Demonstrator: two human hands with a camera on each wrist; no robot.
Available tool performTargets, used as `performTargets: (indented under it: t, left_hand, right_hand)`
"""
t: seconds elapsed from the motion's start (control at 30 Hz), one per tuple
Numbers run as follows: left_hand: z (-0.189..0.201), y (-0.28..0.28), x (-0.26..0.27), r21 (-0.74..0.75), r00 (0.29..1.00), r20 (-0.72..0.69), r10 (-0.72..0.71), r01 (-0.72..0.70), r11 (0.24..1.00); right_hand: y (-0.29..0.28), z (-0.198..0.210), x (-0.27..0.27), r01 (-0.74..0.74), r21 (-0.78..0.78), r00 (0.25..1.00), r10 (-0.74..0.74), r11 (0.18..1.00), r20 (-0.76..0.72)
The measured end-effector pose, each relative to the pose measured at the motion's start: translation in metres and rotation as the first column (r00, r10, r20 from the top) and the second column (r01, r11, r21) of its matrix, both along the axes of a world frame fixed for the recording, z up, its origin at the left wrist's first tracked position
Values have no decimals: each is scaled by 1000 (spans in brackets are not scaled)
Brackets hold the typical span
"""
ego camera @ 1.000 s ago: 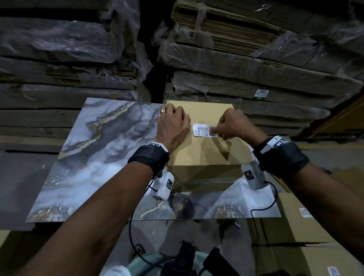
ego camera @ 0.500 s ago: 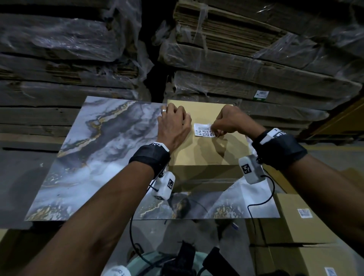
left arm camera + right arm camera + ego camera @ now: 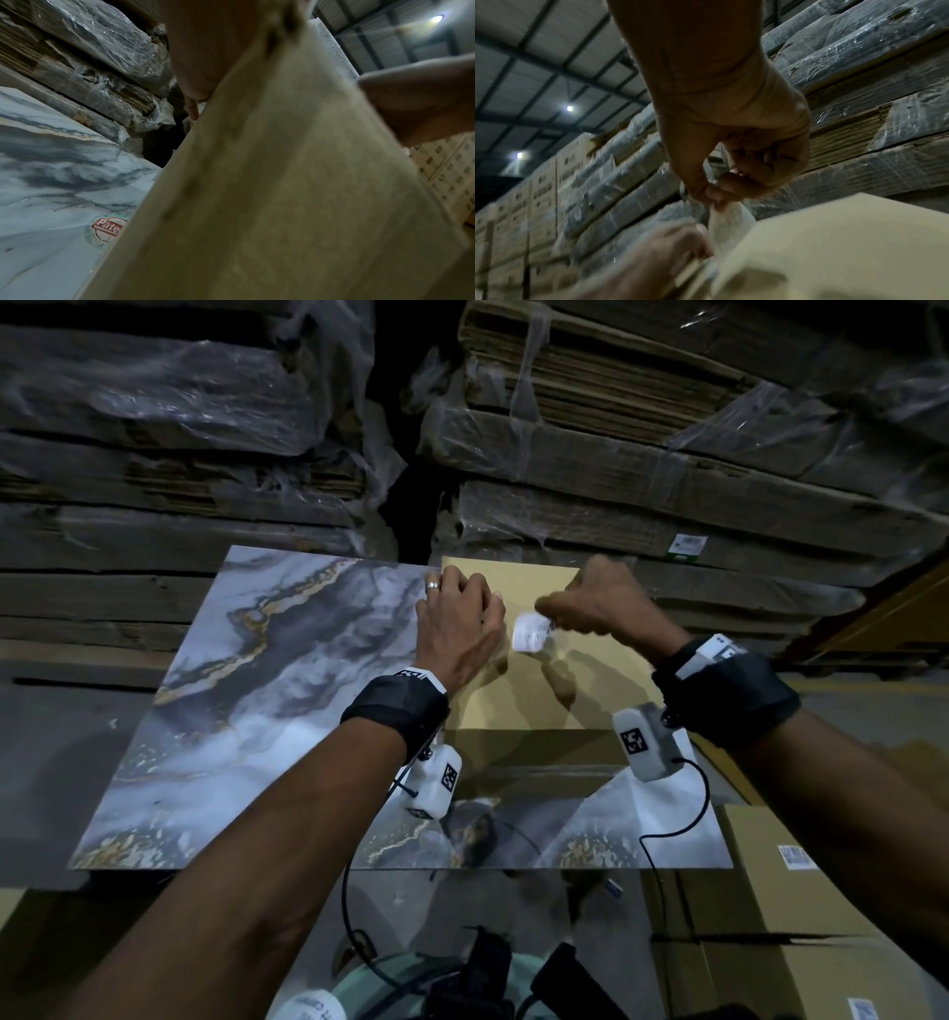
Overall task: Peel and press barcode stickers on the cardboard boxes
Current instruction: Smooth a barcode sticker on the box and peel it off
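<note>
A tan cardboard box (image 3: 518,690) lies on a marble-patterned board (image 3: 246,690). My left hand (image 3: 462,618) rests flat on the box's left part, with a ring on one finger. My right hand (image 3: 549,613) hovers just above the box and pinches a white barcode sticker (image 3: 530,634) between thumb and forefinger. The sticker hangs curled and lifted off the surface. In the right wrist view the right hand (image 3: 718,190) pinches the top of the sticker (image 3: 729,221), whose lower end reaches down beside my left hand (image 3: 654,253). Whether that end still touches the box (image 3: 834,233) is hidden.
Plastic-wrapped stacks of flat cardboard (image 3: 616,454) rise close behind the board. Boxes bearing barcode labels (image 3: 770,865) stand at the lower right. Cables hang from both wrist cameras over the board's near edge.
The sticker lay flat on the box with my right fingers at its right edge; now the right hand has risen and the sticker is lifted and curled. The left hand stayed put.
</note>
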State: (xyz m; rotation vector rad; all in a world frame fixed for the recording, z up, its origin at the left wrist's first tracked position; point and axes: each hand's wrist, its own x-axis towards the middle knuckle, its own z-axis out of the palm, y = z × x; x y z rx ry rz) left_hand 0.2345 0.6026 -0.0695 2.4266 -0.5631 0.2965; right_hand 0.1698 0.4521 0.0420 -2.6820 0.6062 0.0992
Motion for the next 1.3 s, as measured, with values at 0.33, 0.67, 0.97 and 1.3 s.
performTargets:
  t: [0.33,0.67,0.97,1.3]
  left_hand:
    - [1,1,1,-10,1000,5,-7,7,1000]
    - [-1,0,2,2,1000,24,-7,7,1000]
    - [2,-1,-1,244,972,69,-223,200,949]
    - [5,3,-15,572,678,-90,-730,635,519]
  right_hand:
    - [-20,25,7,-44,87,997,49,995,-62]
    - [-65,-26,-43,-87,333,981,23,939,191]
    - [-90,-73,-63,-155,677,929,-127,719,348]
    - [-78,-80,-61,-182,702,889,-190,688,416]
